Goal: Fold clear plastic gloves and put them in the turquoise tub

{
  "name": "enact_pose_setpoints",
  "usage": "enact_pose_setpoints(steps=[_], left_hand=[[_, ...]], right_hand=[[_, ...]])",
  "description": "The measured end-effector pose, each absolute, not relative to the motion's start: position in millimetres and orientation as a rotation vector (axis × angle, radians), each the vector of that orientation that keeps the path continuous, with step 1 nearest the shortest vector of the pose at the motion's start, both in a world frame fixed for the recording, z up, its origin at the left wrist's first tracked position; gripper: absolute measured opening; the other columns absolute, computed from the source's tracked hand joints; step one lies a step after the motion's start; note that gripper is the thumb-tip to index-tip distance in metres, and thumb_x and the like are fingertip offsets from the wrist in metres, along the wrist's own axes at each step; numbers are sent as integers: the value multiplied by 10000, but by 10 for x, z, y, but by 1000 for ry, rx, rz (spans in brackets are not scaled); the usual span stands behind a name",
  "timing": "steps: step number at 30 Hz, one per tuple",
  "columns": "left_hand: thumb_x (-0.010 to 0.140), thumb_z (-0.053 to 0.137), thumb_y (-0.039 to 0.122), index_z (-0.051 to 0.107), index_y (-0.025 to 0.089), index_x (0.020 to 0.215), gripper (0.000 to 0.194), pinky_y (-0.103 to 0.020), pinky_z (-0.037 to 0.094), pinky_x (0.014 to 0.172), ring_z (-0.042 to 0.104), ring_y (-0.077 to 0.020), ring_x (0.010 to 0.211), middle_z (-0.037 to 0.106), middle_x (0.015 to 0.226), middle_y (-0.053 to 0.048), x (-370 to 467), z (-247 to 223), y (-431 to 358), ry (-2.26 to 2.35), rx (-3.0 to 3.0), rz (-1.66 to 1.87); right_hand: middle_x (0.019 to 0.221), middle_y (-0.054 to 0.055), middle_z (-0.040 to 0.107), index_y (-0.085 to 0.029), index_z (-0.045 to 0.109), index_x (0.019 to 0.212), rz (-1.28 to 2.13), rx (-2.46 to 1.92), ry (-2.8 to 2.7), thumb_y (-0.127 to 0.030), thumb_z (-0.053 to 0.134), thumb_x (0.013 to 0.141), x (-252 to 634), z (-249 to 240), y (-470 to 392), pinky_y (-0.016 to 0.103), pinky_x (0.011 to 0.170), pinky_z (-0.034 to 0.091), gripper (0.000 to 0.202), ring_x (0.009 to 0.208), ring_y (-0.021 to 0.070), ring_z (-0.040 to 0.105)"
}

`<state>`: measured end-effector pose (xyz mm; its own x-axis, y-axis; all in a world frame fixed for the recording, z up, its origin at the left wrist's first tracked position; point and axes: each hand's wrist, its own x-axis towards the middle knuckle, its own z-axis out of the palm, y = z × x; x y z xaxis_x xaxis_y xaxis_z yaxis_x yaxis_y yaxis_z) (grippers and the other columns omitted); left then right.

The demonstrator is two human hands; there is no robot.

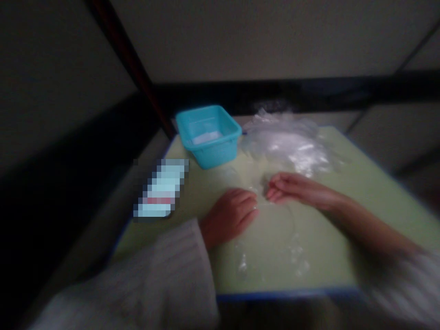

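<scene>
In the dim, blurred head view my left hand point(233, 213) has its fingers curled over the upper edge of a clear plastic bag point(268, 256), which lies on the table in front of me. Across from it, my right hand point(292, 189) is turned on its side with the fingers bent together. Whatever those right fingers pinch is too small or blurred to make out. Only a short gap separates the two hands. Beyond my right hand lies a heap of clear plastic bags point(288, 142).
A turquoise plastic basket point(218, 153) with something whitish inside stands at the back left of the pale yellow-green table point(330, 256). Near the left edge lies a pixelated phone-like object point(161, 190). A wall rises behind the table.
</scene>
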<state>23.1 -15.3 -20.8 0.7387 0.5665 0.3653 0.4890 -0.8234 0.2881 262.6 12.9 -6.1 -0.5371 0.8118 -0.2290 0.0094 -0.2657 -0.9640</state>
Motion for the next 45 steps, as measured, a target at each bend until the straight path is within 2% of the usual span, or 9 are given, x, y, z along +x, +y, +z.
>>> enact_pose_setpoints(steps=[3, 5, 10, 14, 19, 23, 28, 37, 45], left_hand=[[932, 393, 249, 616, 136, 895, 253, -378, 448, 893, 582, -204, 949, 652, 995, -88, 229, -198, -147, 856, 2757, 671], [929, 398, 258, 605, 136, 980, 246, -397, 415, 966, 561, -210, 1036, 637, 1088, -95, 224, -184, -140, 865, 2756, 674], [924, 351, 210, 426, 119, 1293, 387, -491, 167, 1144, 358, -226, 1327, 498, 1355, -122, 215, -158, -130, 927, 2772, 493], [936, 318, 227, 323, 94, 1368, 452, -519, 98, 1153, 280, -236, 1378, 419, 1423, -145, 216, -184, -123, 957, 2769, 335], [935, 353, 266, 316, 94, 1382, 480, -504, 94, 1159, 245, -224, 1396, 363, 1465, -146, 207, -229, -107, 979, 2750, 282], [942, 360, 297, 400, 118, 1341, 439, -504, 88, 1159, 232, -221, 1401, 349, 1478, -121, 200, -242, -107, 982, 2777, 259], [936, 383, 304, 412, 138, 1334, 432, -489, 117, 1156, 256, -216, 1391, 366, 1469, -119, 196, -245, -113, 972, 2796, 276], [930, 409, 311, 405, 145, 1334, 436, -490, 147, 1148, 270, -221, 1381, 365, 1467, -115, 189, -281, -109, 968, 2792, 292], [934, 406, 302, 409, 138, 1326, 424, -496, 155, 1143, 267, -225, 1382, 362, 1468, -120, 187, -254, -105, 961, 2776, 292]], right_hand=[[934, 66, 704, -171, 587, 987, 1837, -1006, -1429, -391, 653, 816, 2636, -34, 116, 292, 776, 538, 287, 825, 142, 671], [924, 66, 704, -167, 586, 981, 1830, -1003, -1449, -394, 641, 827, 2650, -38, 123, 289, 777, 535, 281, 822, 140, 673], [938, 68, 700, -158, 592, 972, 1877, -984, -1613, -373, 638, 833, 2708, -62, 156, 279, 753, 532, 260, 824, 139, 677], [926, 59, 702, -163, 590, 966, 1942, -976, -1657, -359, 638, 836, 2755, -62, 165, 278, 752, 537, 240, 826, 140, 680], [868, 49, 709, -153, 592, 939, 2055, -1011, -1694, -341, 671, 811, 2767, -130, 173, 245, 693, 542, 241, 766, 129, 686], [849, 45, 711, -152, 606, 903, 1894, -968, -1690, -358, 681, 795, 2730, -128, 167, 246, 672, 541, 244, 749, 129, 683], [865, 42, 713, -163, 626, 846, 1553, -1067, -1470, -345, 684, 785, 2685, -130, 188, 276, 748, 524, 200, 791, 131, 672], [951, 7, 686, -223, 653, 791, 1431, -1079, -1181, -366, 812, 612, 2700, -333, 316, 386, 988, 431, 279, 958, 178, 632], [976, 21, 664, -218, 641, 789, 1301, -1144, -1172, -335, 787, 614, 2756, -361, 388, 406, 952, 455, 256, 945, 195, 612]])
